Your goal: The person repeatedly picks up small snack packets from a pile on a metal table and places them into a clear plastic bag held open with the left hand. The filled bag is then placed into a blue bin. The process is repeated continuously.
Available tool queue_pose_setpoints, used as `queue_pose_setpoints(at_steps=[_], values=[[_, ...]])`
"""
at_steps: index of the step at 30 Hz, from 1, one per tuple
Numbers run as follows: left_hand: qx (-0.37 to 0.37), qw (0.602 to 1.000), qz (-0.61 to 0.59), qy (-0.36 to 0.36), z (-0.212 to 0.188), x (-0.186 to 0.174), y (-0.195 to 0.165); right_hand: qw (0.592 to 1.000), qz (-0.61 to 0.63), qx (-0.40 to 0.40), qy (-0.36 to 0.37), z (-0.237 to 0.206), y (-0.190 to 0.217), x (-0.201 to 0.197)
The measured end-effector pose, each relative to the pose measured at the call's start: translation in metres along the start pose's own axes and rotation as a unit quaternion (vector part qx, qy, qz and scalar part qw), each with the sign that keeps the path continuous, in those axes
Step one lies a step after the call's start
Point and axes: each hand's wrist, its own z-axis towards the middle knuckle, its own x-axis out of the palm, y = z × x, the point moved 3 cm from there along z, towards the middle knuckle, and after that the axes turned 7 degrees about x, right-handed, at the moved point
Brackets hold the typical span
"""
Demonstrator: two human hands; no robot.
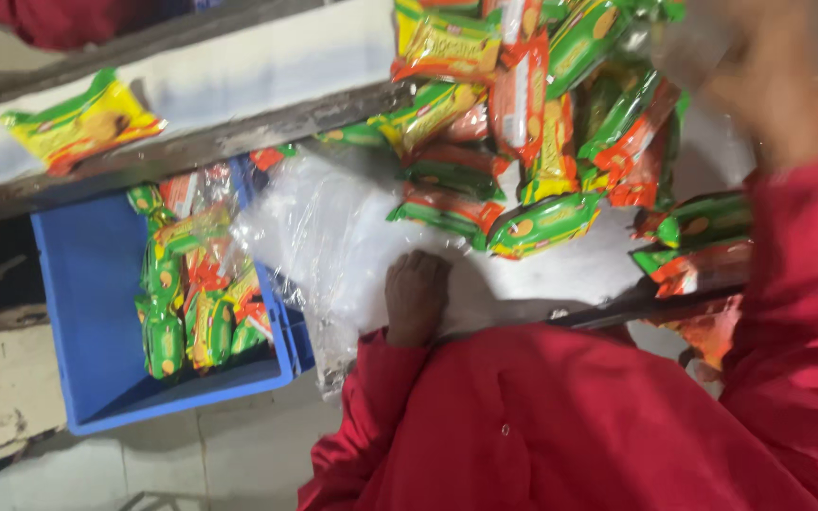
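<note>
Your left hand (416, 295) lay closed, knuckles down, on crinkled clear plastic sheet (319, 237). Green-orange biscuit packet (542, 225) lay just right of that hand, long axis sideways. Right hand (769, 71) blurred, farther away, grip unreadable.

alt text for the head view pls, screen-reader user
A person in red sleeves rests the left hand on clear plastic wrap on a white table, beside a heap of green, red and yellow snack packets. The right hand is raised and blurred over the heap. Left of the table, a blue crate holds more packets.
</note>
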Motion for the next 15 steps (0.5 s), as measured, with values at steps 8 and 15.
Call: queue_pose_setpoints(at_steps=[8, 15], values=[[-0.056, 0.987, 0.149, 0.005, -0.016, 0.008, -0.008, 0.99, 0.131, 0.039, -0.033, -0.107, 0.158, 0.047], [-0.052, 0.98, 0.169, 0.096, -0.026, 0.009, -0.016, 0.965, 0.142, -0.119, 0.187, -0.083, 0.217, 0.14]])
